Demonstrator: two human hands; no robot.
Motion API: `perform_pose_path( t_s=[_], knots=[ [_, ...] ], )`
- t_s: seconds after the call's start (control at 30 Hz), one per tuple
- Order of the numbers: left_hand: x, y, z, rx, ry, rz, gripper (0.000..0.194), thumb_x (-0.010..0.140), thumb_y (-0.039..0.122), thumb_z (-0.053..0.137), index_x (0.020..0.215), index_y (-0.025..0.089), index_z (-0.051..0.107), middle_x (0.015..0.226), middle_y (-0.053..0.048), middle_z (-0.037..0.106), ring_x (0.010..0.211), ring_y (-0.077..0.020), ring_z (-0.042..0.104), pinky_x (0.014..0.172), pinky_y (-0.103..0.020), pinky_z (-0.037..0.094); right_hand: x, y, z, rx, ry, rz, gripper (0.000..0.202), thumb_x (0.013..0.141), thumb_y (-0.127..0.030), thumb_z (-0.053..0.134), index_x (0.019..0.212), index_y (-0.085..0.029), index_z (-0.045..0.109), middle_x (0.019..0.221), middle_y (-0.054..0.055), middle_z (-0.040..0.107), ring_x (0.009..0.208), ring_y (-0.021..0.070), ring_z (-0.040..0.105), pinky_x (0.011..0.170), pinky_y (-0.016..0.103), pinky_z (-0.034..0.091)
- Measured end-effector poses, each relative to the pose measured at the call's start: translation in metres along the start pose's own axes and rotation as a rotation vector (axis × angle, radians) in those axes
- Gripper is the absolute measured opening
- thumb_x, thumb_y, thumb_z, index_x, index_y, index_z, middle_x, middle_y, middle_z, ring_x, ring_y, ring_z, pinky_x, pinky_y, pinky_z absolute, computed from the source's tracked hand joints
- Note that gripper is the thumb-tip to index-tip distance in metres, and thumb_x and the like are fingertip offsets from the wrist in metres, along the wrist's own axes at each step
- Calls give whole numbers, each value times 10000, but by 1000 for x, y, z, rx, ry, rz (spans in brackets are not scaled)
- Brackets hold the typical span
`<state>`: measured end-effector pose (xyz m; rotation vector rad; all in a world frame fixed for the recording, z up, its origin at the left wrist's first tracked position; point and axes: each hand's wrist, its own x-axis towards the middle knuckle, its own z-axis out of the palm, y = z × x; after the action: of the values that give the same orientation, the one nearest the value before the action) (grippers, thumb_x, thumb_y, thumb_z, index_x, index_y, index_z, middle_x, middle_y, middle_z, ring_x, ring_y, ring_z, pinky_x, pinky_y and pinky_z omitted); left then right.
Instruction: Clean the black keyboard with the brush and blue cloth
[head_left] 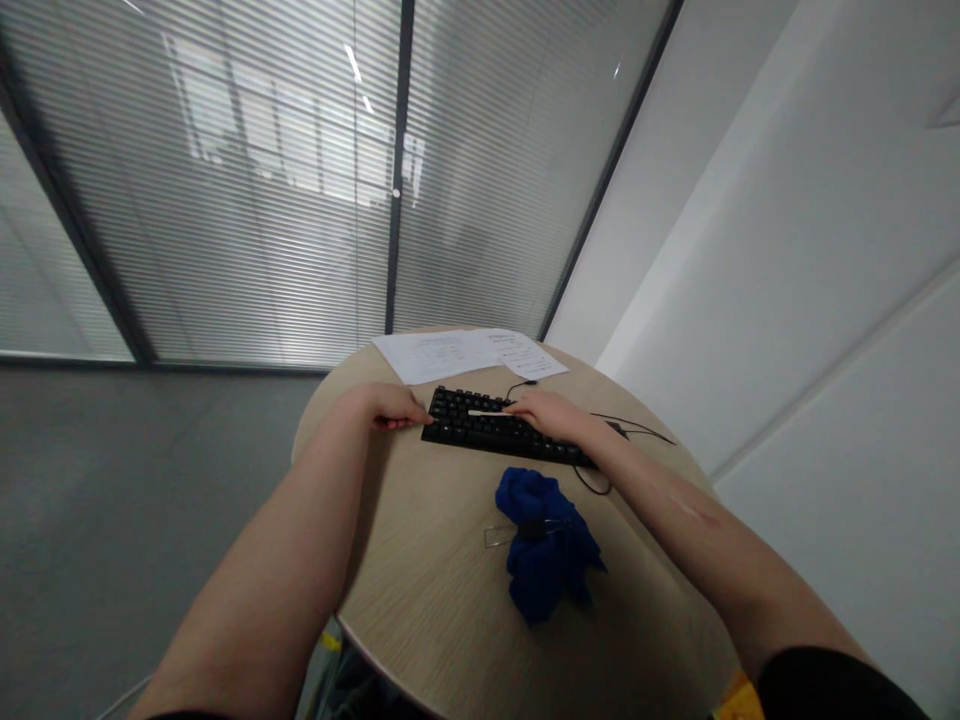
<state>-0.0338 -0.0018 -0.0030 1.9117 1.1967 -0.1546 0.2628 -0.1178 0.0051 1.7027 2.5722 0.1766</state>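
My 2 bare forearms (300, 530) reach to the keyboard (480, 436). My left hand (396, 405), fingers curled, meets its left end; my right hand (546, 412) bends over its middle, palm down, fingers drawn together, forearm crossing its right end.

I work from a single camera, worn on the person's head, facing forward and down across the round surface (427, 560). It sits above the near edge: the left forearm (274, 560) and right forearm (694, 520) stretch away from the bottom corners toward the keyboard (480, 435) near the middle of my feed. Beyond, the wide view takes in blinds (292, 220) ahead, wall (847, 350) to the right and floor (172, 480) at left
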Motion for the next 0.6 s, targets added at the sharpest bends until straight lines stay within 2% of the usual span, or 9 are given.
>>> perform_pose_path(
  t_s=[0.3,0.6],
  knots=[
    [0,0,0,24,-24,5,448,633,541,731,506,197,474,476,28,417,431,-104,339,430,-250,253,-29,29,3,31,-35,49,364,974,-263,449,1247,-288,689,1046,80,731,937,226,650,785,293,448],
    [4,-4,-1,-51,0,16,433,573,483,788,461,192,488,470,5,434,409,-107,344,426,-260,248,-68,56,2,56,-58,91,368,972,-263,439,1228,-254,703,1046,99,738,936,223,655,836,296,459]
  ],
)
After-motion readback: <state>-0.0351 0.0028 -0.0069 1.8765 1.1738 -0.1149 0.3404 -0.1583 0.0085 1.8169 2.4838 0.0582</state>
